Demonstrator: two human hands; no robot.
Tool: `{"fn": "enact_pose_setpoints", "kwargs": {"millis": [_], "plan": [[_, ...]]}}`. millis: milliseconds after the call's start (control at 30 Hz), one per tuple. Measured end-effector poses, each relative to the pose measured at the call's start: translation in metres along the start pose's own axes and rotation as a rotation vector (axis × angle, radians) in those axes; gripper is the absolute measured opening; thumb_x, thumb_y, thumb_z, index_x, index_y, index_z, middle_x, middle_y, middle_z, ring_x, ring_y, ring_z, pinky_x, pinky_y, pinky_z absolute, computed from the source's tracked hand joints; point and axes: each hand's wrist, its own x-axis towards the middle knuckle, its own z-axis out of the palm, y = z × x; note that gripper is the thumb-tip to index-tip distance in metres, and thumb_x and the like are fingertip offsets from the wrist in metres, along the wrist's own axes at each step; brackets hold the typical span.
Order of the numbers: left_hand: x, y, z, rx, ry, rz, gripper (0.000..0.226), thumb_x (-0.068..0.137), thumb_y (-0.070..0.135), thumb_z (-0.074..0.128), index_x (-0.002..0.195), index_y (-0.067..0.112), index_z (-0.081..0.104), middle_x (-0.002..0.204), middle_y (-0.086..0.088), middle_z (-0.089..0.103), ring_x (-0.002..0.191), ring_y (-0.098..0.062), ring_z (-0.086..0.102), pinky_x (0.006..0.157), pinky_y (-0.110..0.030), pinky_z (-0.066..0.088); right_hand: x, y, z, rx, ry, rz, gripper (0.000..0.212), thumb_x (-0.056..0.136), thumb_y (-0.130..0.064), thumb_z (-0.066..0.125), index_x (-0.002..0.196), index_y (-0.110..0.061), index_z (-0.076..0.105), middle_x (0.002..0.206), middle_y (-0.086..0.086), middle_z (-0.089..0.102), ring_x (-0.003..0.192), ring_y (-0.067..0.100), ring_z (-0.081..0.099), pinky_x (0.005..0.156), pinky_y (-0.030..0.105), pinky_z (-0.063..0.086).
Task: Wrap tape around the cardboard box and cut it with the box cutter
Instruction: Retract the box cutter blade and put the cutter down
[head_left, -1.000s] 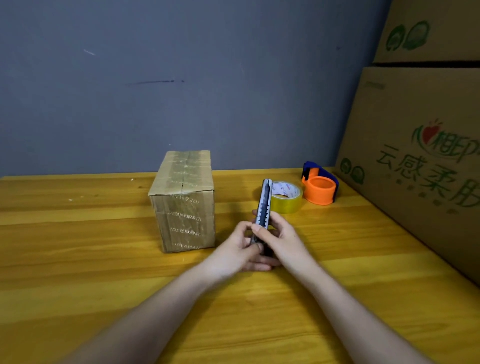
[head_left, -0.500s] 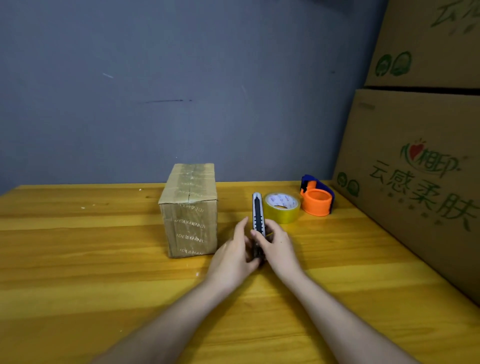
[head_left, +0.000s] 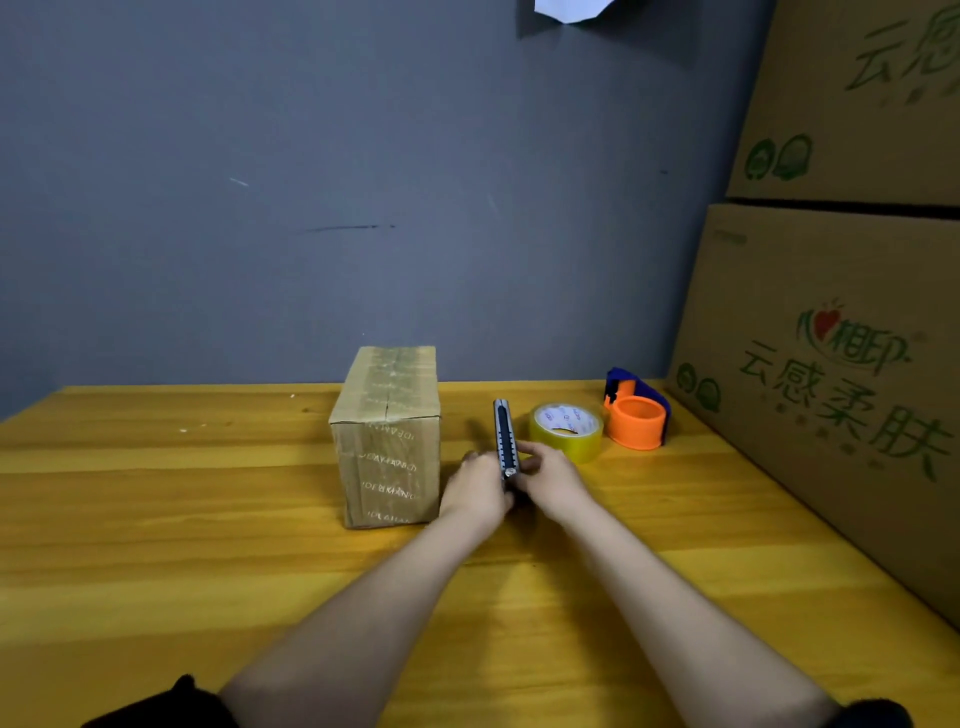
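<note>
Both hands, left hand (head_left: 475, 488) and right hand (head_left: 550, 478), close around a slim metal box cutter (head_left: 505, 436), upright beside the tape-glossed cardboard box (head_left: 387, 436) on the grained wooden table (head_left: 156, 545); a yellow tape roll (head_left: 566, 428) lies just right

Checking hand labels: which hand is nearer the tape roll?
Right. The right hand sits just in front of the tape roll; the left hand is further left, beside the box.

Glossy taped cardboard box (head_left: 387, 441); varnished wood table (head_left: 156, 545); glossy orange plastic dispenser (head_left: 636, 421).
</note>
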Motion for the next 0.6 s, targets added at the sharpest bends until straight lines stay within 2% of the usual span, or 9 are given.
{"fn": "enact_pose_setpoints", "kwargs": {"millis": [133, 267, 400, 500, 600], "plan": [[0.018, 0.002, -0.002, 0.035, -0.081, -0.076, 0.039, 0.085, 0.006, 0.052, 0.124, 0.010, 0.056, 0.125, -0.019, 0.051, 0.111, -0.037, 0.058, 0.093, -0.037, 0.045, 0.015, -0.002, 0.008, -0.072, 0.005, 0.010, 0.040, 0.083, -0.018, 0.061, 0.123, -0.022, 0.061, 0.121, 0.008, 0.066, 0.111, 0.027, 0.061, 0.092, 0.039, 0.049], [0.032, 0.004, -0.003, 0.041, -0.153, -0.137, 0.037, 0.087, 0.010, 0.052, 0.123, 0.005, 0.056, 0.125, -0.020, 0.056, 0.111, -0.036, 0.059, 0.089, -0.036, 0.047, 0.023, -0.004, 0.008, -0.116, -0.002, 0.014, 0.030, 0.086, -0.015, 0.059, 0.115, -0.017, 0.067, 0.118, 0.010, 0.068, 0.108, 0.028, 0.062, 0.088, 0.034, 0.050], [0.038, 0.005, -0.004, 0.078, -0.185, -0.162, 0.032, 0.087, 0.011, 0.052, 0.117, 0.003, 0.060, 0.123, -0.020, 0.059, 0.111, -0.035, 0.059, 0.086, -0.034, 0.048, 0.030, -0.004, 0.006, -0.168, -0.036, 0.052, 0.024, 0.087, -0.016, 0.059, 0.108, -0.013, 0.069, 0.114, 0.015, 0.067, 0.104, 0.033, 0.062, 0.086, 0.035, 0.049], [0.039, 0.006, -0.003, 0.093, -0.195, -0.169, 0.032, 0.087, 0.010, 0.052, 0.116, 0.003, 0.060, 0.123, -0.020, 0.059, 0.110, -0.035, 0.059, 0.086, -0.035, 0.048, 0.035, -0.004, 0.006, -0.209, -0.081, 0.071, 0.021, 0.088, -0.017, 0.056, 0.101, -0.010, 0.071, 0.109, 0.017, 0.068, 0.094, 0.030, 0.063, 0.073, 0.031, 0.044], [0.035, 0.007, -0.004, 0.096, -0.195, -0.172, 0.032, 0.088, 0.010, 0.049, 0.118, 0.002, 0.058, 0.125, -0.020, 0.056, 0.110, -0.036, 0.058, 0.086, -0.036, 0.047, 0.036, -0.006, 0.007, -0.219, -0.095, 0.089, 0.024, 0.088, -0.018, 0.055, 0.101, -0.005, 0.071, 0.104, 0.018, 0.068, 0.080, 0.024, 0.053, 0.068, 0.028, 0.038]]}}
